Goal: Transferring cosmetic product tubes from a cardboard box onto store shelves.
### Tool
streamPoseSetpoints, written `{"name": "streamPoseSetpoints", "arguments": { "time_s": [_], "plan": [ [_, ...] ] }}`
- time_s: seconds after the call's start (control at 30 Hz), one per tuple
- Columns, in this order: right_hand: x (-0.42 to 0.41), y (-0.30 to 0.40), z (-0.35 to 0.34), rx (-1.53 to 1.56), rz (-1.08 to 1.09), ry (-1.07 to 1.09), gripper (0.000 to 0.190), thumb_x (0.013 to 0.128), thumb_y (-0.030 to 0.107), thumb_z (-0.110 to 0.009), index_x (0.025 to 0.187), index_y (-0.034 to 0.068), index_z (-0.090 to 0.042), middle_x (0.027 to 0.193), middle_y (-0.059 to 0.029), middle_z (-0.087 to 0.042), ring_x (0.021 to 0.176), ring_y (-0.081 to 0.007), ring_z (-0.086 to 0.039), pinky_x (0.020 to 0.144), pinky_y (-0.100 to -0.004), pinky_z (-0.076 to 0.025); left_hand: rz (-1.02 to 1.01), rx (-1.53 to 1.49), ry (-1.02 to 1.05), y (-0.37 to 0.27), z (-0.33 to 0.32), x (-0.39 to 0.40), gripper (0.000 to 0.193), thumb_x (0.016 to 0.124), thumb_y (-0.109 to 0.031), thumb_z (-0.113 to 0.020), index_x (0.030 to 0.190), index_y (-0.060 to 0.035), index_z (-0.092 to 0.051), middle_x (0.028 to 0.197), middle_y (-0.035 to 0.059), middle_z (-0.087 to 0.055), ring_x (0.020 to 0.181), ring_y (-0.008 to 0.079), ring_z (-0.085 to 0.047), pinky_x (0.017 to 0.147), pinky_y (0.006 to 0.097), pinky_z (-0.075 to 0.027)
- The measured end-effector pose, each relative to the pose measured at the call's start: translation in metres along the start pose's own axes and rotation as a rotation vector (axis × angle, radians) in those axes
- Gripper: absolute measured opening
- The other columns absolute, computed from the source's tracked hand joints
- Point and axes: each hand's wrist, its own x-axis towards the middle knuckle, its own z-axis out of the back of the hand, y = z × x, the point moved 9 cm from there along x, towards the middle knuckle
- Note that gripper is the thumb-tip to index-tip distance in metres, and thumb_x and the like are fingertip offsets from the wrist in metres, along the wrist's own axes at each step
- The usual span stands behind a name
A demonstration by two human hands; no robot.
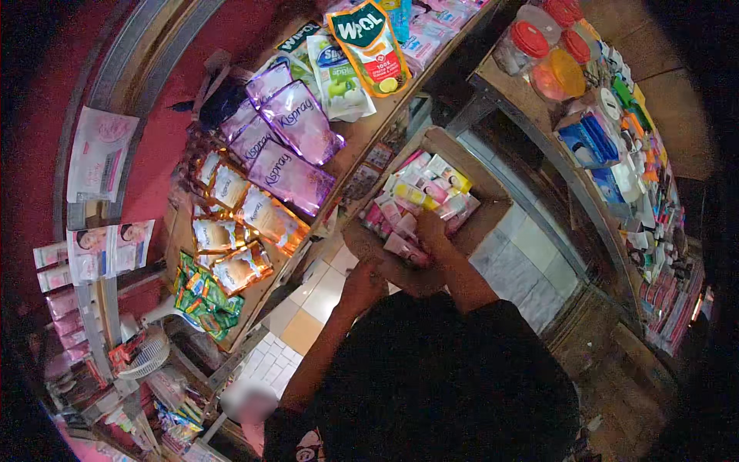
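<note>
An open cardboard box [491,216] is in front of my body, filled with small cosmetic cartons and tubes [427,185] in pink, white and yellow. My right hand [432,228] reaches over the near side into the box, its fingers among the packs. Whether it grips one of them is hidden by the hand itself. My left hand [365,283] is closed at the box's near left corner and seems to hold its edge; the fingertips are dark and hard to see.
On the left, a wooden shelf [346,164] bears purple Kispray pouches [297,124], orange pouches [274,216], green sachets [208,297] and a Wipol pouch [369,49]. A counter on the right carries red-lidded jars [528,43] and a blue box [589,141]. Another person [251,401] is at lower left.
</note>
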Motion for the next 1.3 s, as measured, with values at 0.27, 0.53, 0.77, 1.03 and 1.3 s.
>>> {"name": "streamPoseSetpoints", "arguments": {
  "time_s": [0.27,0.53,0.77,1.03,1.3],
  "plan": [
    [0.012,0.064,0.005,-0.006,0.046,-0.202,0.037,0.082,0.034,-0.058,0.1,0.002,-0.062,0.096,-0.0179,-0.065,0.086,-0.0328,-0.064,0.073,-0.0465,-0.051,-0.024,0.064,0.023,0.002,-0.006,0.0,0.044,0.081,-0.019,-0.063,0.12,-0.0025,-0.054,0.117,0.0213,-0.056,0.11,0.0384,-0.054,0.094,0.0444,-0.043],
    [0.03,0.06,-0.017,-0.006,-0.174,-0.124,0.035,0.082,0.03,-0.061,0.103,0.002,-0.061,0.101,-0.017,-0.061,0.093,-0.0341,-0.06,0.077,-0.0455,-0.05,0.026,-0.07,0.018,-0.003,-0.002,-0.001,0.048,0.08,-0.018,-0.065,0.123,-0.0033,-0.053,0.125,0.0198,-0.052,0.11,0.0359,-0.055,0.095,0.043,-0.044],
    [-0.008,0.065,0.033,0.132,-0.054,-0.238,0.061,0.075,0.05,-0.07,0.107,0.001,-0.057,0.103,-0.0227,-0.061,0.098,-0.0342,-0.06,0.085,-0.0488,-0.047,0.163,-0.245,0.062,0.007,0.002,0.001,0.044,0.082,-0.018,-0.066,0.122,-0.0036,-0.054,0.111,0.0169,-0.06,0.099,0.0281,-0.062,0.086,0.0388,-0.05],
    [-0.048,0.095,0.075,1.054,0.062,-0.143,0.048,0.079,0.028,-0.072,0.112,-0.003,-0.055,0.092,-0.0115,-0.066,0.076,-0.0187,-0.064,0.067,-0.0341,-0.053,0.216,-0.272,-0.232,0.004,0.032,0.013,0.041,0.085,-0.02,-0.068,0.118,0.0006,-0.054,0.096,0.0158,-0.065,0.083,0.0245,-0.065,0.072,0.0342,-0.054],
    [-0.095,0.168,0.154,1.072,0.374,0.329,0.066,0.076,0.037,-0.075,0.125,-0.002,-0.054,0.116,-0.0159,-0.062,0.106,-0.0217,-0.059,0.094,-0.0352,-0.046,0.249,-0.982,-0.163,0.012,0.031,0.015,0.038,0.091,-0.019,-0.064,0.122,-0.0019,-0.051,0.113,0.0103,-0.059,0.098,0.0198,-0.061,0.08,0.0322,-0.052]
  ]
}}
